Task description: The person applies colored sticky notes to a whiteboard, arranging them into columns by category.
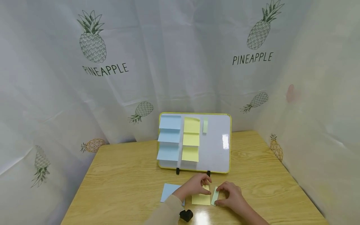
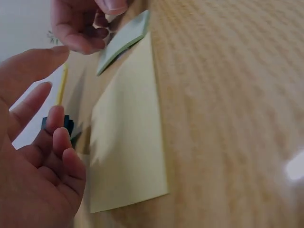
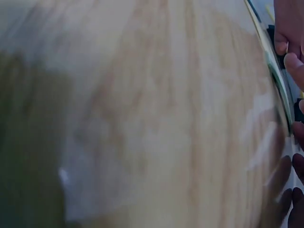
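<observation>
A narrow pad of pale green sticky notes point(image 1: 215, 196) is at the table's front, right of a yellow sticky-note pad point(image 1: 201, 200). My right hand point(image 1: 232, 197) pinches the green pad between thumb and fingers, near its two ends. Over the yellow pad hovers my left hand point(image 1: 197, 185), fingers loosely bent and nothing between them. In the left wrist view the green pad point(image 2: 124, 42) tilts beside the far end of the yellow pad point(image 2: 128, 137). A blue sticky-note pad point(image 1: 168, 192) lies partly hidden behind my left wrist.
A yellow-framed whiteboard point(image 1: 215, 147) stands behind the hands on black feet point(image 1: 177, 171). Stuck on it are three blue notes point(image 1: 169, 136), three yellow notes point(image 1: 191, 139) and one narrow green note point(image 1: 205, 125). A pineapple-print curtain point(image 1: 180, 62) surrounds the wooden table point(image 1: 121, 187).
</observation>
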Demonstrator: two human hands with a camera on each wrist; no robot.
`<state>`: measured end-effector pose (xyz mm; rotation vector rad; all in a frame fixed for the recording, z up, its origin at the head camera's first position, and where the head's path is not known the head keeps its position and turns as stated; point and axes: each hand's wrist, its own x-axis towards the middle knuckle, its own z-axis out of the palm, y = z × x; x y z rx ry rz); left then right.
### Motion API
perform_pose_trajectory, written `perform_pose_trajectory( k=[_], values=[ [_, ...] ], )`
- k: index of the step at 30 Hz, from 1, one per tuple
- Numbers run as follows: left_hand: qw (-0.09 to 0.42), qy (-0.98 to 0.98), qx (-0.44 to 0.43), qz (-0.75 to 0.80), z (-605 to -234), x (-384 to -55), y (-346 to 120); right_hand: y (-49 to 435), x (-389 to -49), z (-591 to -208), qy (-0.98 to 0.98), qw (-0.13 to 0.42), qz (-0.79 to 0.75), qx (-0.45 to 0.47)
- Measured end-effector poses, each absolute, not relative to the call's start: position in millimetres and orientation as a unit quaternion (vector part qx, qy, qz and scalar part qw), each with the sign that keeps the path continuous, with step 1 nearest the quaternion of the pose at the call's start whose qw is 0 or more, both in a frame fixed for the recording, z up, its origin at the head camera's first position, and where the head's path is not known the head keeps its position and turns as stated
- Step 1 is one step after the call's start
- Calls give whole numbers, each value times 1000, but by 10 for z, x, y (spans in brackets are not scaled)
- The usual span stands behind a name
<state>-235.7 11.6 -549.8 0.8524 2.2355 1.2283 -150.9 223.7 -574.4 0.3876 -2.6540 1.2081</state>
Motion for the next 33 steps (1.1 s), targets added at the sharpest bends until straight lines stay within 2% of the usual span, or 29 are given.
perform_pose_trajectory(
  k=[12,21,33],
  values=[
    [187,854,360,325,-5606,-2250,132,2189,-1549,-5832,-922,100,363,89],
    [156,869,355,308,-5691,-2205,149,2160,-1550,-5819,-922,90,367,82],
    [145,886,311,311,-5701,-2137,208,2194,-1584,-5745,-917,67,386,72]
  ],
)
